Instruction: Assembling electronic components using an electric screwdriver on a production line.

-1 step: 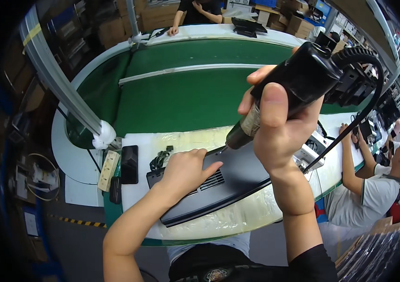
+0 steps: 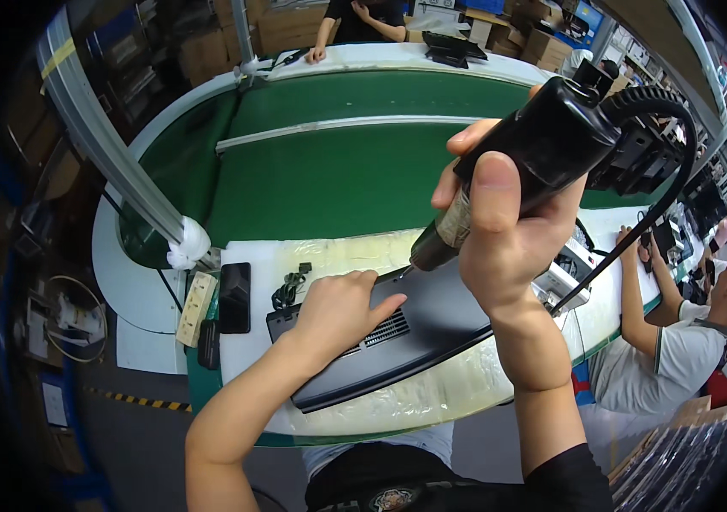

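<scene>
Hardly moved since earlier. Grasping screwdriver (image 2: 543, 141) in right hand (image 2: 517, 235), 2 o'clock; resting left hand (image 2: 329, 311), grip unclear, on panel (image 2: 442, 309), 7 o'clock.

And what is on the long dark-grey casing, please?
The left hand rests there; a black cylindrical screwdriver points at the casing. The hand hides the surface beneath.

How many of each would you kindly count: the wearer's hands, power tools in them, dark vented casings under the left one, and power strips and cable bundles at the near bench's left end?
Hands: 2 (left hand, right hand)
Power tool: 1
Vented casing: 1
Power strip: 1
Cable bundle: 1
Total: 6
</scene>
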A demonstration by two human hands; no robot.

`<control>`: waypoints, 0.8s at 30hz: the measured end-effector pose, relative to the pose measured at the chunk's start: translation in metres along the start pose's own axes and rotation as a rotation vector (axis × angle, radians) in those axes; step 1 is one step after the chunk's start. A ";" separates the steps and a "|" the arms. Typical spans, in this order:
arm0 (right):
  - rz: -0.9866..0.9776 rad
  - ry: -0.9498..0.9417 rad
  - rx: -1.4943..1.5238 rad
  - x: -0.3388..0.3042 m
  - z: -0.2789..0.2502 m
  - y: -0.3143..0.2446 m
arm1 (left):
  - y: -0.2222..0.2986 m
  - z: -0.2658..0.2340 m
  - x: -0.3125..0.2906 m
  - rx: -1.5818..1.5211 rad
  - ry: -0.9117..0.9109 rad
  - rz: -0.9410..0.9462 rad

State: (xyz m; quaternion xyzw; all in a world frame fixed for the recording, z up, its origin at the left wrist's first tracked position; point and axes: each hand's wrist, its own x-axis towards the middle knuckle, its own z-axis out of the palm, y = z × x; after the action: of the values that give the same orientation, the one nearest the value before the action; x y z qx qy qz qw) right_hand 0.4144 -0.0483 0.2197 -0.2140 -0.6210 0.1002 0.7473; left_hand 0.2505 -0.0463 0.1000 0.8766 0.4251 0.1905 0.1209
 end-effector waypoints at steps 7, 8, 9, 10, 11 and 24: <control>0.006 -0.048 -0.018 0.003 0.009 0.008 | -0.005 0.002 0.000 0.001 0.010 0.025; 0.014 -0.051 -0.019 0.002 0.010 0.008 | -0.006 0.001 0.000 0.003 0.008 0.025; 0.021 -0.056 -0.021 0.001 0.011 0.009 | -0.006 0.000 0.000 0.003 0.002 0.021; 0.024 -0.062 -0.029 0.000 0.012 0.010 | -0.006 0.000 0.000 0.002 -0.003 0.019; 0.035 -0.074 -0.027 -0.002 0.014 0.013 | -0.006 -0.001 0.000 0.002 -0.009 0.017; 0.124 -0.054 0.001 -0.018 0.018 0.027 | 0.001 -0.004 -0.001 0.024 -0.025 0.001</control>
State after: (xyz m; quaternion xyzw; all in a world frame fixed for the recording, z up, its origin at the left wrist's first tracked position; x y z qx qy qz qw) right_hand 0.3961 -0.0280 0.1947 -0.2490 -0.6265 0.1525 0.7226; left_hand 0.2490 -0.0480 0.1033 0.8804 0.4256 0.1745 0.1154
